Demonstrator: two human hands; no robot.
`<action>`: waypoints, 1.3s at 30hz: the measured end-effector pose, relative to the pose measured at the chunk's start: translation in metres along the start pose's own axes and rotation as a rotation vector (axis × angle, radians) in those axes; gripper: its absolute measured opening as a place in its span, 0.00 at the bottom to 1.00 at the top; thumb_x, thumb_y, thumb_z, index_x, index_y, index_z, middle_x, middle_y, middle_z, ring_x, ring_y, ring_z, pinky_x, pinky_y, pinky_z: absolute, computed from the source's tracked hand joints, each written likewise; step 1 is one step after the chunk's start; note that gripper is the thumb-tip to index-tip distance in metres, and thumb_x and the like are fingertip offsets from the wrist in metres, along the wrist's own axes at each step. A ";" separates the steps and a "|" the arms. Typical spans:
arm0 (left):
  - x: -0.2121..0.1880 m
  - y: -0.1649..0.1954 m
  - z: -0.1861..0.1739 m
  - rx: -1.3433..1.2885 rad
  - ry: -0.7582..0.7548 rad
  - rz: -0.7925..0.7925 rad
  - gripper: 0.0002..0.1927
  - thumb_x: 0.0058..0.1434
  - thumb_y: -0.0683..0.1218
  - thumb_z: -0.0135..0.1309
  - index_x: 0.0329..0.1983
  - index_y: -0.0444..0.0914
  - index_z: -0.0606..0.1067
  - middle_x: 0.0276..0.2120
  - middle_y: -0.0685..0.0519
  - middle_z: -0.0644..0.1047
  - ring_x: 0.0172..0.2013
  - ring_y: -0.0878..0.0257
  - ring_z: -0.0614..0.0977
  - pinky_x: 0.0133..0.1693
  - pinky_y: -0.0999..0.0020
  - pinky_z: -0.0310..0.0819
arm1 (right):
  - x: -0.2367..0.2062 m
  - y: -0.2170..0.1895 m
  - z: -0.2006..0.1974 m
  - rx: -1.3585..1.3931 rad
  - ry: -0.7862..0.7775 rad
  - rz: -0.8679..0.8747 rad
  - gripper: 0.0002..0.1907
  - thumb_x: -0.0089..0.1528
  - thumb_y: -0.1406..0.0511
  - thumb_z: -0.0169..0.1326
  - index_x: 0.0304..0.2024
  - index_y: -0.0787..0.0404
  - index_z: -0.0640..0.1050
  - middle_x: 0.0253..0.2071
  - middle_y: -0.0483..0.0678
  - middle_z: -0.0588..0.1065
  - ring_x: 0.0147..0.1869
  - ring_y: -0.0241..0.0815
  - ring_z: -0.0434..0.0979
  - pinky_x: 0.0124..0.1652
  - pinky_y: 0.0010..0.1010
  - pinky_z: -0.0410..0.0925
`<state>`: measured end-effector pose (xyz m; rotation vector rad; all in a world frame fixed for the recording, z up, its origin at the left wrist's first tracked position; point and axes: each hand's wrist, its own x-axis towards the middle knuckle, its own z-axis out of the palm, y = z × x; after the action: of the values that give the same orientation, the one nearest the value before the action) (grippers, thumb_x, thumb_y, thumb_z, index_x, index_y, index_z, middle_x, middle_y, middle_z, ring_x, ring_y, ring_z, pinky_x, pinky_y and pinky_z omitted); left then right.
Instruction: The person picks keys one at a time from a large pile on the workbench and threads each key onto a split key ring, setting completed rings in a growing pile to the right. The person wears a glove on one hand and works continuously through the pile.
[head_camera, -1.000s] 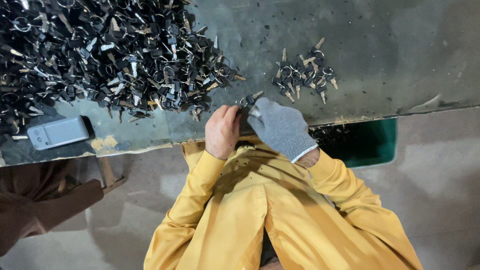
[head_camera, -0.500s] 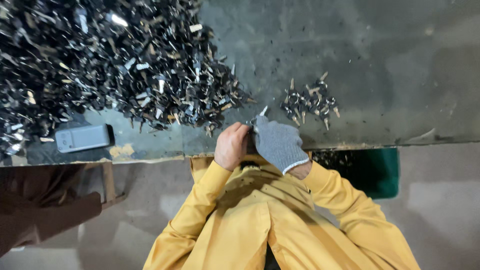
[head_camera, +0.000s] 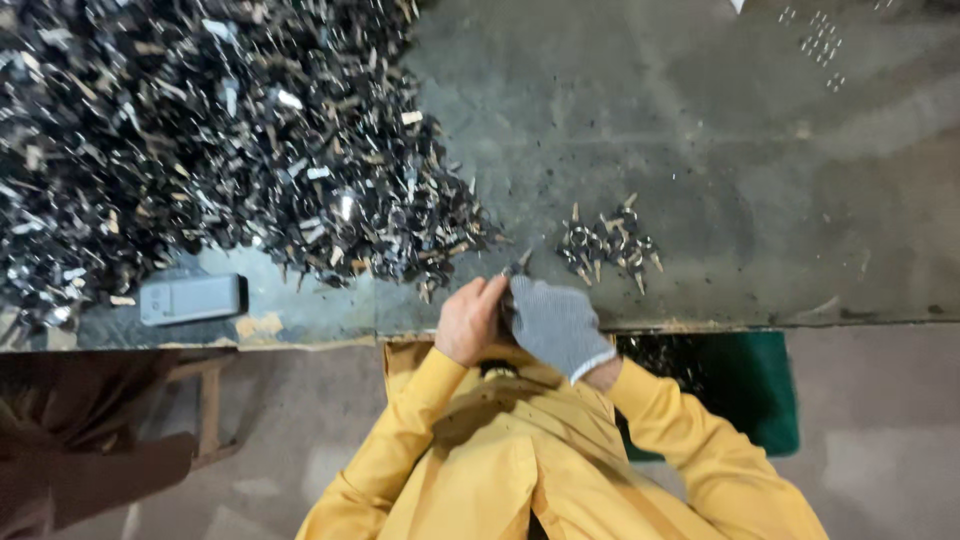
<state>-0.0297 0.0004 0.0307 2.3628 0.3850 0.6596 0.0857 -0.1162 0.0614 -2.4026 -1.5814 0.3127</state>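
My bare left hand and gloved right hand work one metal piece at the bench edge, fingers pinching it; a steady hold seems needed.

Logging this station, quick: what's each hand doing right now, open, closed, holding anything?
Left hand: bare, curled closed on a small metal part at the table edge.
Right hand: in a grey glove, closed against the same part.

The left side of the worktop is being filled by a big heap of metal bits. A small heap is sitting just ahead. Bare room is being left between them and far right.
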 end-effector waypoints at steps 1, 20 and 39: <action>0.002 0.003 0.000 0.029 0.020 0.019 0.21 0.55 0.36 0.51 0.54 0.37 0.73 0.33 0.42 0.73 0.36 0.43 0.79 0.37 0.51 0.74 | 0.000 0.001 -0.001 -0.071 0.017 -0.014 0.12 0.62 0.58 0.52 0.42 0.58 0.76 0.30 0.53 0.79 0.27 0.55 0.81 0.24 0.47 0.71; 0.002 0.001 0.002 -1.489 -0.198 -0.625 0.18 0.68 0.38 0.56 0.61 0.34 0.77 0.33 0.61 0.76 0.30 0.76 0.72 0.32 0.79 0.66 | -0.028 0.006 -0.028 0.302 0.178 0.080 0.13 0.61 0.59 0.60 0.43 0.57 0.74 0.33 0.56 0.77 0.37 0.61 0.79 0.33 0.47 0.71; 0.004 0.018 0.005 -0.227 0.104 0.006 0.20 0.53 0.34 0.56 0.50 0.35 0.71 0.38 0.45 0.77 0.42 0.45 0.78 0.44 0.54 0.73 | -0.018 0.031 -0.019 0.698 0.098 0.274 0.13 0.58 0.64 0.62 0.43 0.60 0.76 0.31 0.53 0.76 0.30 0.43 0.76 0.30 0.36 0.70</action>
<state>-0.0220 -0.0140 0.0404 2.1212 0.3292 0.7879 0.1116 -0.1466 0.0696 -2.0199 -0.8857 0.6598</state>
